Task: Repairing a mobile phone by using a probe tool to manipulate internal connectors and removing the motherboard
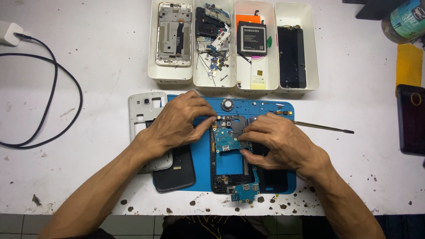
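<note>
Circuit board (226,140): lying in the black phone frame (221,179) on the blue mat (261,108), long axis running roughly left to right, between both hands.
Left hand (177,124): I am pinching the board's upper left edge, fingers closed on it.
Right hand (283,140): I am gripping its right edge; this hand is sitting nearer.
Worktop (97,66): carrying white trays (170,79) beyond the mat.
</note>
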